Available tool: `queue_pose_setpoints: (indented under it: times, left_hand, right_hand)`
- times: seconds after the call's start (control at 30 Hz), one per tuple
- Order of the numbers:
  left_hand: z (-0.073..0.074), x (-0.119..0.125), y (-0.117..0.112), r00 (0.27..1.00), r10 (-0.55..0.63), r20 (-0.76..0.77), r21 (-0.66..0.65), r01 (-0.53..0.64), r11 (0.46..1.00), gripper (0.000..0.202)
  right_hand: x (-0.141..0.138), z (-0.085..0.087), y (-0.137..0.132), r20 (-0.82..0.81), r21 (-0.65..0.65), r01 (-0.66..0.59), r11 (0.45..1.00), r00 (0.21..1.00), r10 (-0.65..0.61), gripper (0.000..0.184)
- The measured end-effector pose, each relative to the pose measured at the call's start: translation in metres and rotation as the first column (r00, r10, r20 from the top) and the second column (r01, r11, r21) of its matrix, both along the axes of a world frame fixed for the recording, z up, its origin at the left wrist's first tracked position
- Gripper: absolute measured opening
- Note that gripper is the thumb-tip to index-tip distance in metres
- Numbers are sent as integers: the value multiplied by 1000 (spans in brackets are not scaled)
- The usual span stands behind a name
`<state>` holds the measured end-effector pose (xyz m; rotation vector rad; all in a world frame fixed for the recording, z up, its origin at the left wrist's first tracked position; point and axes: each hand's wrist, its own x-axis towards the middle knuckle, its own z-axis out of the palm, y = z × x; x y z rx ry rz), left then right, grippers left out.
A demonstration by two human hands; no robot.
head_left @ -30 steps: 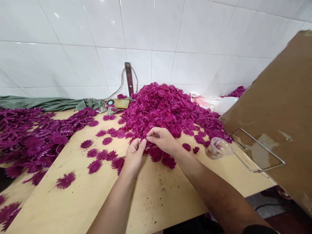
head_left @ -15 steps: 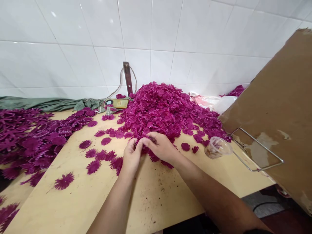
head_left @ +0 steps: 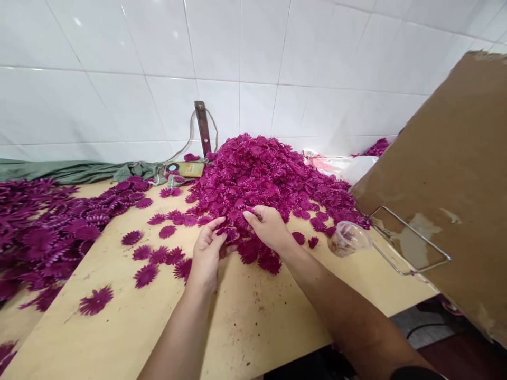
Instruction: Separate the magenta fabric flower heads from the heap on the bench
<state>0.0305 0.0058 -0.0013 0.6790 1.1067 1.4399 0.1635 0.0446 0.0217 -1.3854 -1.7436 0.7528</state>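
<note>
One clear cup (head_left: 361, 240) near purple flowers (head_left: 257, 171) holds brownish bits (head_left: 340, 244).

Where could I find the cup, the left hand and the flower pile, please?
Cup (head_left: 349, 240): head view, its clear plastic.
Left hand (head_left: 206, 254): head view, near thumb's base.
Flower pile (head_left: 257, 171): head view, its middle.
</note>
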Motion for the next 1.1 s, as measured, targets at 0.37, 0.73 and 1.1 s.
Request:
queue_pose_setpoints:
  times: [0.37,0.73,1.1]
  left_hand:
    - [-4,3,0,990,-39,-133,62,48,997,36]
    - [1,-8,5,960,226,166,-38,-223,974,21]
    - [5,0,0,996,-6,-84,-59,1,998,35]
  right_hand:
    - [-10,-6,0,-53,-43,-5,999,999,3,38]
    - [-12,7,-17,-412,-247,-377,893,875,255,15]
    - [3,6,-11,-442,-256,-200,946,894,69,13]
